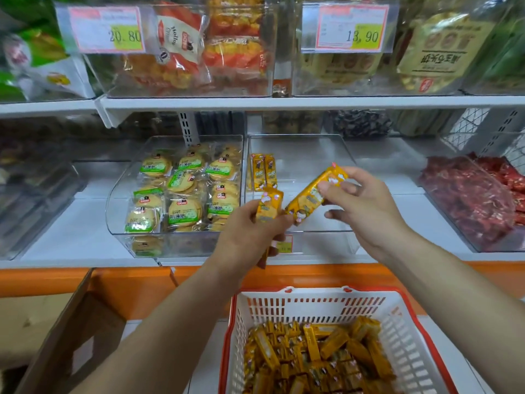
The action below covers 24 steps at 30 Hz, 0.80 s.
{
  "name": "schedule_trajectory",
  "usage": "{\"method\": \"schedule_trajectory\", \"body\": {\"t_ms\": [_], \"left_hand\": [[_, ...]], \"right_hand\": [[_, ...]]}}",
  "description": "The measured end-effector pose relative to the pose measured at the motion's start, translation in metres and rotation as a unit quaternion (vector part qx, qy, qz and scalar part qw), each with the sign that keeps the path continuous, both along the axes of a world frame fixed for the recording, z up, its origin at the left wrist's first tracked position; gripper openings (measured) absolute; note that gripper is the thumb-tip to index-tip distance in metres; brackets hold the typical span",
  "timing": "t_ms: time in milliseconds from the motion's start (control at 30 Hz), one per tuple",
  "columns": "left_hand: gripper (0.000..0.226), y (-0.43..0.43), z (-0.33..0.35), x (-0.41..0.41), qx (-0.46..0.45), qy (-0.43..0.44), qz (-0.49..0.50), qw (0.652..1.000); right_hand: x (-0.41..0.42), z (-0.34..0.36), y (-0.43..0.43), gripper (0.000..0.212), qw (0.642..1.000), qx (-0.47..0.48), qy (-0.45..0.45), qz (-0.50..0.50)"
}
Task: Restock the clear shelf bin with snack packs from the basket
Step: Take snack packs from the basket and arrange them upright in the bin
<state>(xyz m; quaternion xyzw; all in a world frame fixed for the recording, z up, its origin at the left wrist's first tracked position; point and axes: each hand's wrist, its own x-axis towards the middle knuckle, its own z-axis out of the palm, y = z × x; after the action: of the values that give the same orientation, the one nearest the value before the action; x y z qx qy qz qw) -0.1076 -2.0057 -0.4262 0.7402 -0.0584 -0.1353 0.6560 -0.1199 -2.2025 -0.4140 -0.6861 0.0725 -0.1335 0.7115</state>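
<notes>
Cardboard makes up the open box (71,336) low and far to the left of the clear shelf bin (309,155). Just left of that bin stands a bin of green-labelled biscuits (181,194). Inside the clear shelf bin, against its left wall, two yellow packs (264,172) stand upright, the only ones I can see in it.

Over the bin's front edge the left hand (250,228) grips a yellow snack pack (268,204) by its lower half, fingers curled round it. A yellow sliver shows below that hand, so it may hold more than one; I cannot tell. Beside it the right hand (366,206) pinches the upper end of a second pack (315,191), which is tilted, its lower end against the left hand's pack.

Below the bin sits the basket (409,354), holding a heap of the same snack packs (318,354). Right of the bin is a bin of red-wrapped goods (468,200).

The packs look light and fairly stiff, wrapped in glossy film that is likely slippery. A hold across the long sides should serve better than one on a crimped end.

The basket's near side is cut off by the frame. The price label (285,244) on the bin's front is half hidden behind the left hand, and the print on the packs is too blurred to read.
</notes>
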Motion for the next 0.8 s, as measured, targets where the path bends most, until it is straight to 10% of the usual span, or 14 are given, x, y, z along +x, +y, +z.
{"method": "schedule_trajectory", "body": {"t_ms": [167, 400, 800], "left_hand": [[0.006, 0.020, 0.003, 0.032, 0.021, -0.039, 0.078, 0.996], [0.040, 0.031, -0.011, 0.049, 0.029, -0.070, 0.096, 0.992], [0.035, 0.032, -0.025, 0.059, 0.050, -0.080, 0.127, 0.988]], "right_hand": [[0.087, -0.018, -0.006, 0.026, 0.985, -0.172, -0.012, -0.014], [0.195, -0.050, -0.017, 0.026, 0.869, -0.493, -0.009, -0.023], [0.244, -0.069, -0.012, 0.049, 0.874, -0.475, 0.098, -0.030]]}}
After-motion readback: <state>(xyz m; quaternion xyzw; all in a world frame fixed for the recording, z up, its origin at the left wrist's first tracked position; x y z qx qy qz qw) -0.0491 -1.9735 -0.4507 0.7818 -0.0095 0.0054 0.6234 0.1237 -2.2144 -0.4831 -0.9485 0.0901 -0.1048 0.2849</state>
